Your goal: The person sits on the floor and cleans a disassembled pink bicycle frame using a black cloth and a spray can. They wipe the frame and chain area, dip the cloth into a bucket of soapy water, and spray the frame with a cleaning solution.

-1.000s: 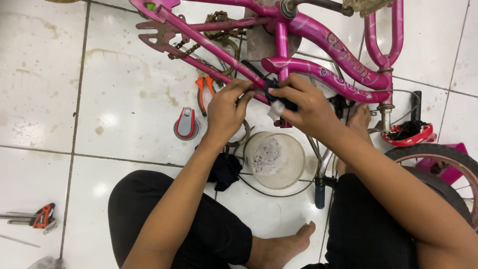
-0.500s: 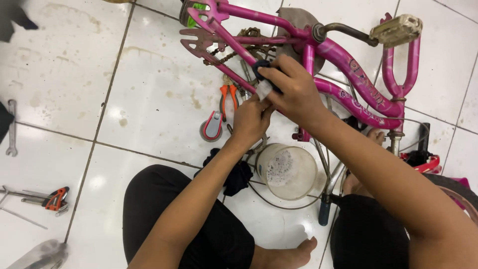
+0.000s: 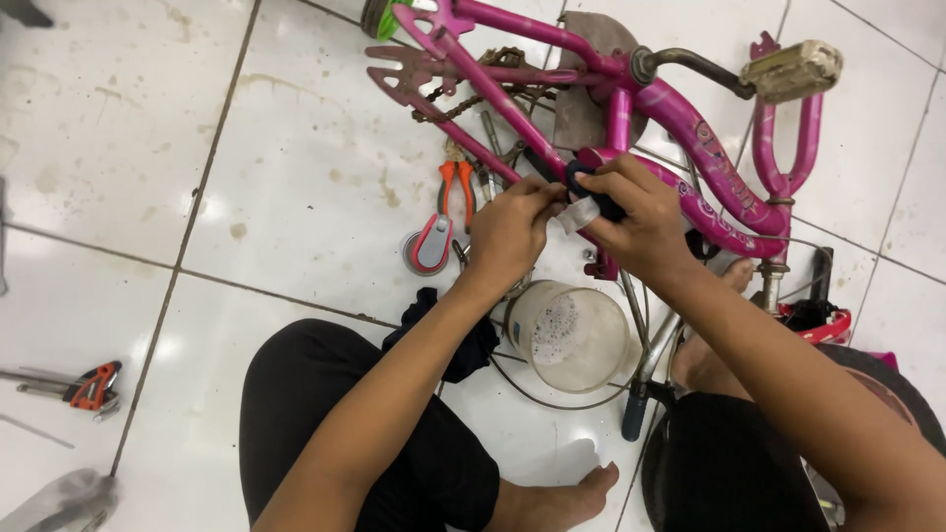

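Note:
A pink child's bicycle frame (image 3: 690, 118) lies upside down on the white tiled floor, with its crank and grey pedal (image 3: 791, 71) pointing up. My left hand (image 3: 507, 232) pinches a black part and a small pale piece (image 3: 579, 212) against the frame's lower tube. My right hand (image 3: 641, 222) grips the same black part (image 3: 591, 187) from the other side, fingers curled over the tube. Both hands nearly touch each other.
A clear plastic cup (image 3: 570, 335) with foamy liquid stands below my hands. Orange-handled pliers (image 3: 455, 187) and a red and grey tool (image 3: 429, 246) lie on the floor to the left. A black cloth (image 3: 463, 345) rests by my knee. More tools (image 3: 89, 387) lie far left.
The view has shifted so the bicycle sits further right and higher. My hands stay together on the black part at the frame, with my left hand now closer to the tube.

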